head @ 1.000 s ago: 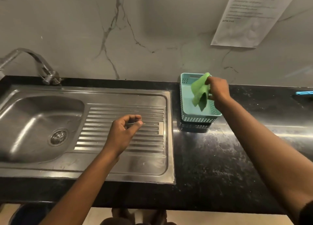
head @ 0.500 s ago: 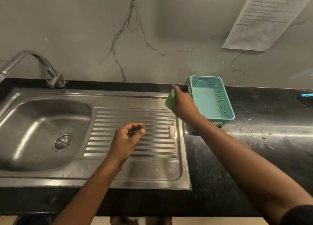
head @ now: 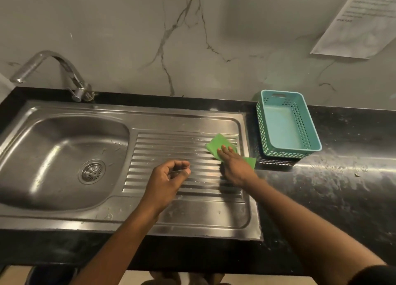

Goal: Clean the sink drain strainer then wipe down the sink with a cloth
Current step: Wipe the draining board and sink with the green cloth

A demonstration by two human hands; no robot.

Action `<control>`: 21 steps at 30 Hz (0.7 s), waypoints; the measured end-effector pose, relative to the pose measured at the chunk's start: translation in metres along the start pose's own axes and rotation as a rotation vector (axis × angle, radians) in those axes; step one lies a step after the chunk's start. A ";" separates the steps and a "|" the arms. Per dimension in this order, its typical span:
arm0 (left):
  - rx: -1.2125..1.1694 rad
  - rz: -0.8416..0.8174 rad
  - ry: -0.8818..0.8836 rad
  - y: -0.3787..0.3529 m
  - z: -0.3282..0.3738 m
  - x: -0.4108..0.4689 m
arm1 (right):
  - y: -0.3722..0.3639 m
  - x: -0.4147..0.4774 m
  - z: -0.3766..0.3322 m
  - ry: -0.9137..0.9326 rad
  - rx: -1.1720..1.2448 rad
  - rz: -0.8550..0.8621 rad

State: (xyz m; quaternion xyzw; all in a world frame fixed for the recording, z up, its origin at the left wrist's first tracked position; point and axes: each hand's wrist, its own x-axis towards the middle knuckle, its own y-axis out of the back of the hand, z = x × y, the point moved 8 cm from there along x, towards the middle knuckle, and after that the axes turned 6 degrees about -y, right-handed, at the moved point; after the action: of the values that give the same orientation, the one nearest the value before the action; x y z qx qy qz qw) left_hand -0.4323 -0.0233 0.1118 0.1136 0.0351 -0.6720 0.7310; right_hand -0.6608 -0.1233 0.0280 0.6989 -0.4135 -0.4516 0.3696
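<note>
Where writing blurs, right hand point(head: 234, 167) flattening cloth point(head: 218, 144)

Green cloth point(head: 220, 142), teal perforated basket point(head: 287, 124), silver ribbed sink point(head: 184, 122), black speckled counter point(head: 342, 177)

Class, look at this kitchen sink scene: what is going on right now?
A person is wiping the steel sink. The right hand presses a green cloth flat on the ribbed drainboard, beside a teal basket. The left hand hovers loosely curled, holding nothing visible. The drain strainer sits in the basin.
</note>
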 end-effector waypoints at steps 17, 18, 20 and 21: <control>0.002 -0.052 0.009 -0.005 0.001 0.024 | -0.029 -0.081 0.007 -0.081 -0.161 0.131; 0.002 -0.048 0.009 -0.001 0.001 0.023 | -0.022 -0.069 0.005 -0.114 -0.124 0.159; -0.002 -0.034 0.005 0.008 -0.001 0.023 | -0.008 -0.051 -0.001 -0.154 0.043 0.212; -0.003 -0.026 0.004 0.013 -0.001 0.022 | 0.001 -0.046 0.001 -0.186 0.142 0.269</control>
State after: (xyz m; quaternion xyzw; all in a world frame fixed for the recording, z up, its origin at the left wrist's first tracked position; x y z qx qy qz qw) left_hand -0.4176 -0.0437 0.1074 0.1134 0.0389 -0.6813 0.7221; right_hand -0.6733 -0.0816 0.0439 0.6169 -0.5665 -0.4305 0.3364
